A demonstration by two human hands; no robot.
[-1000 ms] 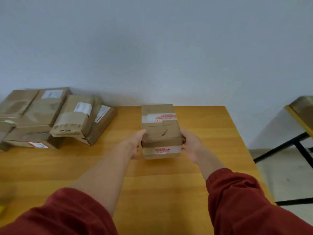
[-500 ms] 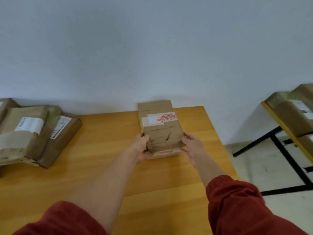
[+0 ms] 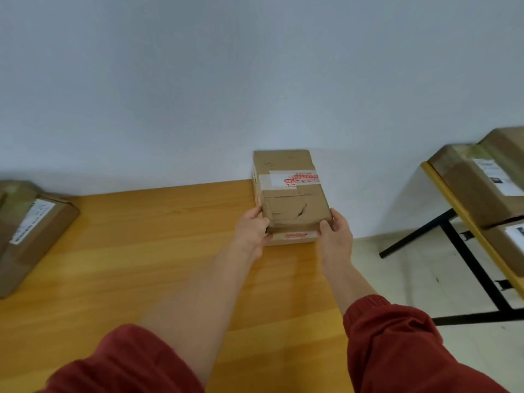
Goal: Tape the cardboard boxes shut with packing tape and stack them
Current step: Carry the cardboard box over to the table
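Box between left grip and right grip

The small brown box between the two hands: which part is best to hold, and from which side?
Hold the box by its two long side walls, the left hand from the left and the right hand from the right, as they do now. It is narrow and flat-sided, while its top is creased and torn, so do not press there.
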